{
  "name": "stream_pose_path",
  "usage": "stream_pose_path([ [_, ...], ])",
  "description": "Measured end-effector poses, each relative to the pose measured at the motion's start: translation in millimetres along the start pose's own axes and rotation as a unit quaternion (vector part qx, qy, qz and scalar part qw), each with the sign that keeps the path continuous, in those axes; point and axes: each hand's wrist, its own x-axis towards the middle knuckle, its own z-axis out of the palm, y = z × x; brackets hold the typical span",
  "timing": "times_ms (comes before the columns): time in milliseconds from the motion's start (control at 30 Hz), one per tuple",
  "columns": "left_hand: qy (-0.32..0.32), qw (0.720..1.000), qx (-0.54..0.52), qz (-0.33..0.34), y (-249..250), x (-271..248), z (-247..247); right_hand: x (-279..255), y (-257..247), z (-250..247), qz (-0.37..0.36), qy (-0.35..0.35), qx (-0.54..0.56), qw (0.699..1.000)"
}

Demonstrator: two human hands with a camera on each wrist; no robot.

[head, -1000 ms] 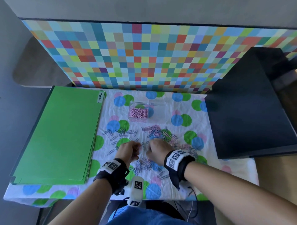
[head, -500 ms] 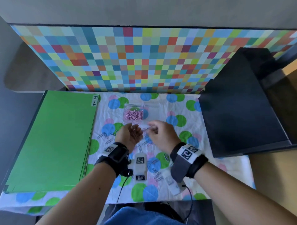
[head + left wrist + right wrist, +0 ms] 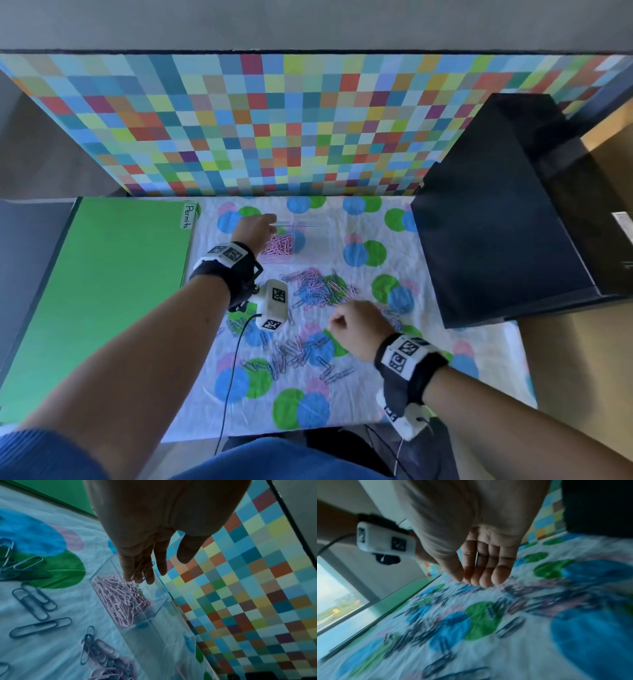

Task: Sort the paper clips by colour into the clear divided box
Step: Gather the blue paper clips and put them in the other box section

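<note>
Pink clips (image 3: 120,601) fill the left compartment of the clear divided box (image 3: 310,240), directly under the left hand (image 3: 145,555), whose grip loosely cradles a few more pink clips against extended fingers; their count is unclear. Mixed loose clips (image 3: 318,287) lie between the hands on the worktop (image 3: 462,377). Right hand (image 3: 356,329) hovers above them, fingers gently curled, grasping nothing; its wrist view is blurred. Green folders (image 3: 99,291) border the left, a black box (image 3: 496,246) the right.

Both forearms are bare. Each wrist wears a black strap (image 3: 239,274) with a white band printed with square black-and-white markers (image 3: 404,353). A white camera pod (image 3: 274,305) bearing similar markers hangs from each strap, and a thin black cable (image 3: 233,370) trails from the left one. Blue ribbed fabric (image 3: 41,455) shows nearest the camera.
</note>
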Motion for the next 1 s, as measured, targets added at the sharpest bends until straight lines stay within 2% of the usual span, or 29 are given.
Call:
stream_pose_path([
  [100, 0.002, 0.998, 0.059, 0.038, -5.1, -7.6, 4.2, 9.7, -24.9, 24.2, -0.003, -0.036, -0.035, 0.999],
  [267, 0.031, 0.989, 0.079, 0.121, -9.0, -35.4, -1.6, 16.0, -49.7, 41.4, 0.007, -0.064, -0.12, 0.991],
  [367, 0.016, 0.984, 0.107, 0.142, -23.9, -49.2, -2.0, 17.0, -52.7, 41.6, 0.006, -0.067, -0.13, 0.989],
  [433, 0.005, 0.974, 0.161, 0.159, -36.9, -56.5, 3.8, 16.6, -54.4, 39.7, 0.013, -0.071, -0.13, 0.989],
  [600, -0.017, 0.923, 0.331, 0.194, -66.4, -51.9, 18.3, 14.7, -51.8, 33.6, 0.037, -0.072, -0.063, 0.995],
  [733, -0.02, 0.877, 0.432, 0.21, -75.5, -39.4, 25.1, 14.0, -33.9, 29.8, 0.029, -0.021, 0.057, 0.998],
  [867, 0.006, 0.84, 0.499, 0.214, -76.9, -28.1, 25.2, 11.3, -14.7, 19.1, 0.026, 0.034, 0.111, 0.993],
  [933, 0.021, 0.83, 0.515, 0.214, -78.4, -27.6, 21.6, 8.6, -6.2, 13.9, 0.023, 0.054, 0.124, 0.991],
  [1000, 0.027, 0.834, 0.511, 0.205, -81.7, -28.9, 14.6, 5.6, 1.2, 9.9, 0.027, 0.06, 0.126, 0.99],
])
